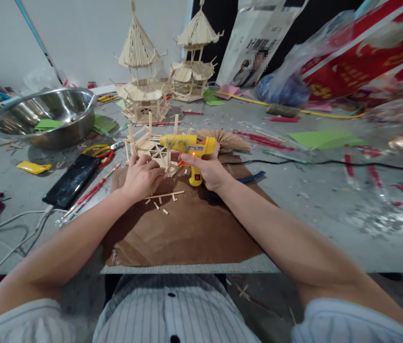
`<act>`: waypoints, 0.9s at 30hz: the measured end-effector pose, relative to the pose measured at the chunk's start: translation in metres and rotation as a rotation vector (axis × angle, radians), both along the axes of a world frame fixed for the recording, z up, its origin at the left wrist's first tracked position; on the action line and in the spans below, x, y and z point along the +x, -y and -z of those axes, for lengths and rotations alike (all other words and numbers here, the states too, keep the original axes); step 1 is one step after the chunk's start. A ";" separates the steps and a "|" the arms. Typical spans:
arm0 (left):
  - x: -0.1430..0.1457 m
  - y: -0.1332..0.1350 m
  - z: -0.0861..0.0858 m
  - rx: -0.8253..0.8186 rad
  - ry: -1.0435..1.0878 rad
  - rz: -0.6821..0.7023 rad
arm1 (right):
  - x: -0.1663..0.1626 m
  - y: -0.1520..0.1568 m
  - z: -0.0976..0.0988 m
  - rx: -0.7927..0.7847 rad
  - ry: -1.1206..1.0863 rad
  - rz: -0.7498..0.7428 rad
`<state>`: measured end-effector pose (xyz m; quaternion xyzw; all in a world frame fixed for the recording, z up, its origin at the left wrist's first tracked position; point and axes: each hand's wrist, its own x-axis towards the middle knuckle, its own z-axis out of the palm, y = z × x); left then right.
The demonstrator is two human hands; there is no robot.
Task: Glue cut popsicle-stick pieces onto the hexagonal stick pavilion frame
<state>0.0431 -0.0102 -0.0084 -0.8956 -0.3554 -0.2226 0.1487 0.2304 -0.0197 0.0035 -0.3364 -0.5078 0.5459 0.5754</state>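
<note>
My right hand (213, 169) is closed around a yellow hot glue gun (183, 142), whose nozzle points left over a small wooden stick frame (156, 152). A light on the gun glows orange. My left hand (142, 176) rests against the near left side of the frame, fingers bent and bunched; whether they pinch a piece of it is hidden. Upright posts stick up from the frame. Just below my hands, a thin stick (165, 195) and several short cut pieces lie on a brown paper sheet (180, 233).
Two wooden stick pagodas (139, 62) (194, 52) stand at the back. A steel bowl (79, 107), a black phone (72, 180) and orange-handled pliers (106, 157) lie left. Behind the gun is a fan of folded brown paper (232, 139). A black cord (330, 164) runs right.
</note>
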 end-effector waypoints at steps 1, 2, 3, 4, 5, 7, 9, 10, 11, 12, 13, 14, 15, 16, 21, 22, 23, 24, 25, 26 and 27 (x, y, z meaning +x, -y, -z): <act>0.000 -0.001 0.000 -0.009 0.004 -0.004 | 0.000 0.000 0.000 -0.001 -0.001 -0.002; 0.000 -0.002 0.001 -0.018 0.011 -0.009 | 0.000 0.000 0.000 -0.001 -0.004 -0.003; 0.001 -0.003 0.002 -0.031 0.020 -0.015 | 0.000 0.000 0.000 0.000 -0.006 -0.003; 0.001 -0.004 0.002 -0.044 0.030 -0.019 | 0.000 0.000 0.000 0.002 -0.009 -0.003; 0.001 -0.004 0.003 -0.059 0.039 -0.021 | 0.000 0.000 0.000 0.005 -0.010 -0.001; 0.002 -0.006 0.004 -0.089 0.054 -0.029 | 0.000 0.000 0.000 0.010 -0.007 0.007; 0.002 -0.007 0.005 -0.116 0.063 -0.039 | 0.000 0.000 0.000 0.008 0.006 0.009; 0.002 -0.007 0.005 -0.127 0.067 -0.045 | 0.000 0.000 0.000 0.006 0.015 0.010; 0.003 -0.007 0.004 -0.136 0.071 -0.053 | 0.000 0.000 0.000 0.003 0.024 0.010; 0.003 -0.007 0.004 -0.145 0.076 -0.058 | 0.000 0.000 0.000 0.001 0.032 0.011; 0.003 -0.007 0.003 -0.154 0.080 -0.063 | 0.000 0.000 0.000 0.000 0.038 0.011; 0.004 -0.006 0.003 -0.161 0.084 -0.067 | 0.000 0.000 0.000 0.000 0.043 0.012; 0.004 -0.006 0.003 -0.168 0.087 -0.068 | 0.000 0.000 0.000 0.001 0.047 0.013; 0.004 -0.006 0.002 -0.174 0.090 -0.068 | 0.000 0.000 0.000 0.003 0.050 0.014; 0.004 -0.008 0.004 -0.166 0.097 -0.058 | 0.000 0.000 -0.001 0.000 0.045 0.021; 0.003 -0.008 0.004 -0.157 0.094 -0.053 | 0.000 0.000 -0.001 -0.001 0.037 0.019; 0.003 -0.008 0.005 -0.147 0.090 -0.047 | -0.001 0.001 -0.001 0.000 0.028 0.015; 0.003 -0.008 0.005 -0.136 0.086 -0.039 | -0.001 0.001 -0.002 0.002 0.019 0.011; 0.002 -0.007 0.004 -0.123 0.083 -0.028 | 0.000 0.002 -0.002 0.004 0.011 0.002; 0.001 -0.006 0.003 -0.109 0.079 -0.013 | 0.000 0.003 -0.004 0.008 0.005 -0.010; -0.001 -0.005 0.002 -0.093 0.073 0.005 | 0.001 0.004 -0.005 0.012 0.004 -0.020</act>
